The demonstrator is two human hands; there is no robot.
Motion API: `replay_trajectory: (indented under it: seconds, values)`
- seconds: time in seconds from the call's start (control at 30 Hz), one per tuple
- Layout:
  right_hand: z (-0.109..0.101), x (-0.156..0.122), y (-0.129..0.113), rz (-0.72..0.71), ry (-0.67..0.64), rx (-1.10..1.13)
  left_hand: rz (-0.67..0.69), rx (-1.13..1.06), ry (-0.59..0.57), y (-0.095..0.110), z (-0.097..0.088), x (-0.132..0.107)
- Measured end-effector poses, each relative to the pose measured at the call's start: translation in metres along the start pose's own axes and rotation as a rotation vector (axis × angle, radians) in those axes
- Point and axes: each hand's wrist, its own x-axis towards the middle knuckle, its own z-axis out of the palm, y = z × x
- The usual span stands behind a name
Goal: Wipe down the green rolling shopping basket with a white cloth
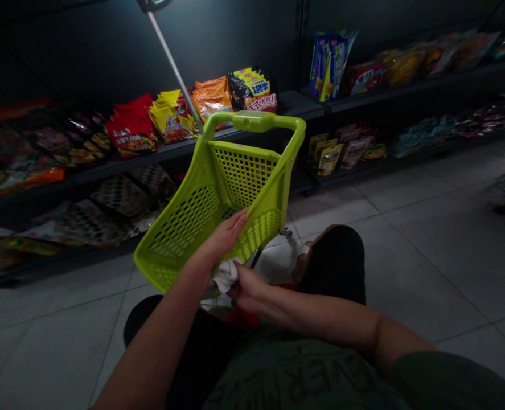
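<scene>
A lime-green plastic shopping basket (192, 216) with a handle is tilted on its side in front of me, its opening turned toward the shelves. My left hand (224, 236) lies on the basket's near wall, fingers stretched flat against the mesh. My right hand (246, 287) is closed on a crumpled white cloth (225, 276), pressed against the basket's lower edge. I am seated low, with my dark-clad knees on either side.
Dark store shelves run along the left and back, stocked with bright snack packets (171, 117) and more packets (333, 62) on the right shelf. A thin metal pole (173, 68) slants up behind the basket. Grey floor tiles (427, 239) stretch to the right.
</scene>
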Motion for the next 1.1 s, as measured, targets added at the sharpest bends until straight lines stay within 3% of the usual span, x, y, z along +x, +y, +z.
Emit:
replay_trajectory:
  seconds: [0.1, 0.2, 0.3, 0.4, 0.5, 0.57, 0.7, 0.77, 0.83, 0.9, 1.0, 1.1]
  values:
    - [0.014, -0.001, -0.064, -0.298, 0.101, 0.094, -0.031, -0.052, -0.014, -0.001, -0.002, -0.002]
    - [0.009, 0.012, -0.123, -0.747, 0.238, 0.015, -0.013, -0.075, -0.038, 0.001, -0.003, -0.003]
    - [-0.014, 0.025, -0.134, -1.056, 0.385, -0.330, 0.019, -0.043, -0.043, 0.001, -0.003, -0.002]
    - [-0.037, 0.026, -0.095, -1.044, 0.280, -0.687, 0.013, 0.011, -0.042, 0.000, -0.004, -0.002]
    - [-0.043, 0.019, -0.071, -0.952, 0.107, -0.853, 0.029, 0.223, -0.046, 0.001, -0.009, -0.007]
    - [-0.037, 0.018, -0.086, -1.033, 0.140, -0.855, 0.055, 0.429, -0.035, 0.003, -0.014, -0.012]
    - [-0.025, 0.030, -0.148, -1.352, 0.361, -0.801, 0.137, 0.644, -0.050, 0.000, -0.031, -0.023]
    - [-0.031, 0.035, -0.159, -1.370, 0.289, -0.927, 0.178, 0.691, -0.064, -0.006, -0.043, -0.028]
    - [-0.043, 0.034, -0.152, -1.299, 0.127, -1.107, 0.209, 0.724, -0.058, -0.016, -0.056, -0.032]
    - [-0.053, 0.022, -0.139, -1.269, 0.051, -1.217, 0.233, 0.743, -0.050, -0.026, -0.069, -0.035]
    - [-0.046, -0.004, -0.139, -1.491, 0.130, -1.289, 0.262, 0.758, -0.054, -0.037, -0.085, -0.040]
    - [-0.019, -0.026, -0.176, -1.694, 0.035, -1.552, 0.308, 0.761, -0.068, -0.041, -0.098, -0.044]
